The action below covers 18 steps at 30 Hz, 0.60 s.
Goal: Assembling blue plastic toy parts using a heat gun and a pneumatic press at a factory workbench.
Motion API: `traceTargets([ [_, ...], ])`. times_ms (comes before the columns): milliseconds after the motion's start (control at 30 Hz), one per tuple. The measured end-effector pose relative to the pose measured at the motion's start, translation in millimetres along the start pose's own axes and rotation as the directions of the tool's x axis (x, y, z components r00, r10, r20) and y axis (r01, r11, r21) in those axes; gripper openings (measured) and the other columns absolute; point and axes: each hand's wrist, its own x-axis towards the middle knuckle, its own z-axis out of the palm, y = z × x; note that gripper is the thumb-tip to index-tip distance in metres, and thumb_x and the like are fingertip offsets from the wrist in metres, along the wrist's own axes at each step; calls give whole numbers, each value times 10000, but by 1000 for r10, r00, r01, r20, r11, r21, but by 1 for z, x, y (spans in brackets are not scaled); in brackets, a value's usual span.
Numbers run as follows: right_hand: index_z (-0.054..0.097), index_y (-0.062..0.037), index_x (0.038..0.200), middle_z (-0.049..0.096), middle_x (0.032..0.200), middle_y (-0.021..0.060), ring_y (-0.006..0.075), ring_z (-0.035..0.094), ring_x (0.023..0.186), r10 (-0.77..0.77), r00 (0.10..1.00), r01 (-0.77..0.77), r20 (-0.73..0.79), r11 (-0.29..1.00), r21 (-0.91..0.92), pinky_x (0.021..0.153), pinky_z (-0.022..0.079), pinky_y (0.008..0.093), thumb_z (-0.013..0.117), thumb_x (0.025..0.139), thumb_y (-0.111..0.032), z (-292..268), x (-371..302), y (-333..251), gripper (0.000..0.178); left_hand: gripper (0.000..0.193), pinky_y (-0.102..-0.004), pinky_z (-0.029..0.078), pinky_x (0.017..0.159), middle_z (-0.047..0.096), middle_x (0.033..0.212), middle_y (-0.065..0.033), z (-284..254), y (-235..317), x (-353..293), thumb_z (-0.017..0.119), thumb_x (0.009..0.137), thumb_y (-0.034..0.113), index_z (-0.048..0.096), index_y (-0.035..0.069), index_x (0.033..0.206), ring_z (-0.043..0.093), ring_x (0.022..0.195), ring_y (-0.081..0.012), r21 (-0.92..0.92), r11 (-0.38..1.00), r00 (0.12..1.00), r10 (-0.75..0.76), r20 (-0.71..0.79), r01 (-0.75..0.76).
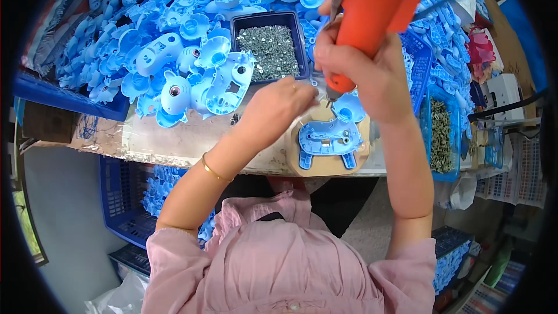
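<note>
My right hand point(372, 75) is wrapped round an orange power screwdriver point(375, 14), whose bit points down. Just below the bit lies an open blue plastic toy shell point(328, 139), hollow side up, on a tan wooden fixture board point(299, 166). A round blue shell part point(349, 107) adjoins its upper edge. To the left of the bit, my left hand point(282, 104) has its fingers pinched together. What they hold, if anything, is too small to make out. Beyond that hand stands a dark blue tray point(305, 46) full of small silvery metal pieces.
Blue toy shells point(174, 96), some with painted eyes, are heaped across the left and back of the table. On the right are a blue basket point(427, 72) of blue parts and a light blue tub point(447, 166) of small brownish pieces. A blue crate point(119, 203) sits below the table.
</note>
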Motion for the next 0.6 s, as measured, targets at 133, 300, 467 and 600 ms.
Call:
traceTargets([
  [133, 505, 23, 1193, 592, 715, 48, 105, 572, 617, 56, 996, -54, -70, 998, 32, 567, 459, 259, 649, 827, -40, 9, -23, 1, 399, 206, -351, 491, 669, 583, 787, -26, 8, 10, -10, 754, 815, 211, 599, 91, 877, 583, 756, -211, -7, 987, 986, 159, -43, -160],
  [300, 498, 19, 1191, 595, 716, 56, 98, 555, 595, -44, 991, 48, -128, 999, 26, 524, 433, 253, 636, 828, -23, 11, -32, 8, 391, 214, -334, 447, 668, 579, 785, -6, 15, 16, -14, 750, 831, 257, 592, 117, 863, 577, 777, -191, -14, 988, 986, 151, -65, -152],
  [467, 489, 20, 1182, 597, 714, 63, 99, 542, 569, 33, 991, -21, -128, 996, 90, 519, 440, 259, 624, 828, -15, 14, -36, 5, 381, 220, -335, 440, 677, 598, 800, 1, 17, 18, -16, 746, 841, 276, 589, 122, 855, 581, 791, -187, -32, 991, 990, 124, -67, -127],
  [600, 490, 20, 1167, 594, 694, 65, 99, 539, 547, 3, 995, 4, -96, 997, 77, 493, 422, 251, 626, 829, -12, 12, -38, 12, 366, 229, -335, 456, 710, 603, 796, 3, 22, 22, -20, 743, 844, 294, 596, 121, 863, 588, 790, -190, -36, 993, 992, 106, -69, -109],
])
